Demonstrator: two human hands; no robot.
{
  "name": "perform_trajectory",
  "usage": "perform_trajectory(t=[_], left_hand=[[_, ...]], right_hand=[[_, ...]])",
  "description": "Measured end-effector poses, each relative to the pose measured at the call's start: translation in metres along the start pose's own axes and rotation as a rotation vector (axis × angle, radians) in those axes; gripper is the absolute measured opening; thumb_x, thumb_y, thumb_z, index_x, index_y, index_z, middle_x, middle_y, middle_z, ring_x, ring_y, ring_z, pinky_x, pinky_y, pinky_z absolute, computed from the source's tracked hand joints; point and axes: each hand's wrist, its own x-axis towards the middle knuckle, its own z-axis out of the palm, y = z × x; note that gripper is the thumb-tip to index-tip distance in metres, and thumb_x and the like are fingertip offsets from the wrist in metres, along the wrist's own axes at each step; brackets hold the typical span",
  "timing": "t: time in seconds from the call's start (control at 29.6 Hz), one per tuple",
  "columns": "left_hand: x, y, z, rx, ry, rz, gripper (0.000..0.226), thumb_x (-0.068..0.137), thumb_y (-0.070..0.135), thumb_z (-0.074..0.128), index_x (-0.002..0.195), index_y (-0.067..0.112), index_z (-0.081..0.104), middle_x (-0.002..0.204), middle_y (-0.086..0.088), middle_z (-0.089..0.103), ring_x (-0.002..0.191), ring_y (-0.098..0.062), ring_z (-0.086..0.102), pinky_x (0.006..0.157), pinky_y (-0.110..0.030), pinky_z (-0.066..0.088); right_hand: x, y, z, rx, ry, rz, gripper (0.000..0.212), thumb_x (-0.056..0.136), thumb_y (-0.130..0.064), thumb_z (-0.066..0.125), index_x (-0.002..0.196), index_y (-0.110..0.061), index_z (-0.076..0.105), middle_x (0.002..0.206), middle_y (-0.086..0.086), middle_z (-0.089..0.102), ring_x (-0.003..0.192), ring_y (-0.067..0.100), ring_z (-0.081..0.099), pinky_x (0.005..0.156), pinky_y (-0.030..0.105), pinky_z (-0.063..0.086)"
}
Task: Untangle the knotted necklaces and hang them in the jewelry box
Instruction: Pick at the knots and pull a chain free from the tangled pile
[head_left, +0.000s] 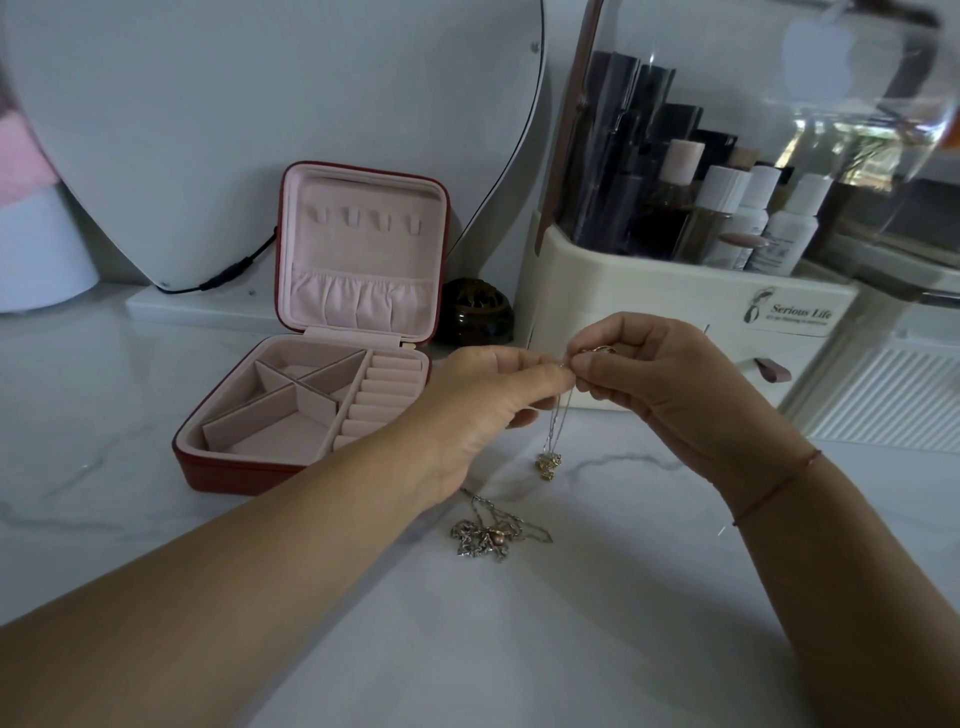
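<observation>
Dangling thin silver necklace (558, 421), gold pendant (548, 464), pinched

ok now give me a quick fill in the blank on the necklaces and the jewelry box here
1. The left hand and right hand both pinch a thin chain whose gold pendant hangs ____ them.
2. The jewelry box sits with its lid ____.
3. Inside the lid are ____ hooks, all bare.
4. The silver necklace lies on the ____, held by neither hand.

Missing words: below; open; four; table.
</observation>
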Motion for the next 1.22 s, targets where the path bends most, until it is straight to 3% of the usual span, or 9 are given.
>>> perform_trajectory(t=[0.2,0.34,0.44,0.61,0.68,0.81,0.91,1.08,1.22], left_hand=[[0.003,0.000,0.000,-0.129,-0.030,-0.050,0.007,0.085,0.015,0.063,0.081,0.011,0.067,0.070,0.001,0.062,0.070,-0.008,0.059,0.077,-0.028,0.047],[0.006,-0.001,-0.002,-0.257,0.020,-0.077,0.016,0.087,0.012,0.057,0.071,0.013,0.061,0.068,0.000,0.060,0.066,-0.010,0.057,0.074,-0.029,0.046],[0.010,-0.003,-0.006,-0.321,0.101,-0.112,0.022,0.087,0.010,0.056,0.065,0.014,0.057,0.065,-0.001,0.057,0.060,-0.011,0.053,0.069,-0.027,0.045],[0.014,0.001,-0.010,-0.467,0.145,-0.092,0.019,0.089,0.010,0.054,0.070,0.011,0.056,0.061,-0.001,0.058,0.061,-0.012,0.056,0.071,-0.027,0.048],[0.016,0.004,-0.015,-0.518,0.142,-0.088,0.016,0.090,0.012,0.053,0.074,0.012,0.056,0.064,-0.001,0.061,0.064,-0.013,0.060,0.072,-0.027,0.052],[0.019,0.009,-0.023,-0.652,0.163,-0.101,0.016,0.090,0.014,0.053,0.074,0.012,0.055,0.063,-0.001,0.064,0.062,-0.013,0.065,0.074,-0.030,0.056],[0.020,0.012,-0.028,-0.692,0.189,-0.082,0.019,0.090,0.015,0.053,0.070,0.013,0.053,0.058,0.000,0.061,0.056,-0.012,0.063,0.074,-0.031,0.057],[0.020,0.013,-0.032,-0.709,0.211,-0.070,0.018,0.088,0.014,0.058,0.071,0.013,0.052,0.053,0.001,0.050,0.048,-0.009,0.051,0.061,-0.025,0.057],[0.019,0.013,-0.028,-0.519,0.215,-0.073,0.023,0.087,0.014,0.057,0.067,0.019,0.047,0.049,0.004,0.041,0.042,-0.007,0.034,0.041,-0.017,0.036]], right_hand=[[0.001,-0.002,0.000,0.187,-0.041,0.120,0.016,0.067,-0.010,0.064,0.083,-0.006,0.064,0.075,0.009,0.063,0.058,0.009,0.054,0.056,0.017,0.046],[0.000,-0.003,0.001,0.343,-0.115,0.159,0.006,0.076,-0.011,0.059,0.076,-0.011,0.065,0.072,0.005,0.062,0.055,0.008,0.051,0.054,0.017,0.045],[-0.001,-0.006,-0.003,0.447,-0.155,0.119,0.019,0.081,-0.013,0.055,0.069,-0.019,0.068,0.071,-0.001,0.063,0.060,0.007,0.053,0.059,0.017,0.045],[0.000,-0.008,-0.010,0.452,-0.022,0.109,0.012,0.079,-0.018,0.055,0.072,-0.020,0.064,0.066,-0.003,0.062,0.070,0.010,0.062,0.077,0.025,0.051],[0.000,-0.009,-0.011,0.475,0.023,0.120,0.005,0.079,-0.016,0.056,0.077,-0.015,0.060,0.061,-0.001,0.059,0.063,0.012,0.062,0.074,0.027,0.057],[0.000,-0.008,-0.010,0.347,0.069,0.145,0.001,0.081,-0.013,0.057,0.080,-0.014,0.057,0.060,0.000,0.056,0.046,0.009,0.048,0.052,0.023,0.050],[0.001,-0.006,-0.011,0.232,0.124,0.148,0.011,0.090,-0.009,0.054,0.081,-0.014,0.056,0.062,0.002,0.055,0.045,0.009,0.042,0.046,0.021,0.043],[0.001,-0.003,-0.012,-0.029,0.296,0.063,0.010,0.091,-0.003,0.056,0.084,-0.009,0.060,0.059,0.002,0.059,0.049,0.011,0.049,0.047,0.022,0.047],[0.003,-0.002,-0.015,-0.041,0.408,0.009,0.009,0.091,0.000,0.056,0.086,-0.005,0.060,0.067,0.008,0.066,0.059,0.016,0.060,0.058,0.023,0.056]])
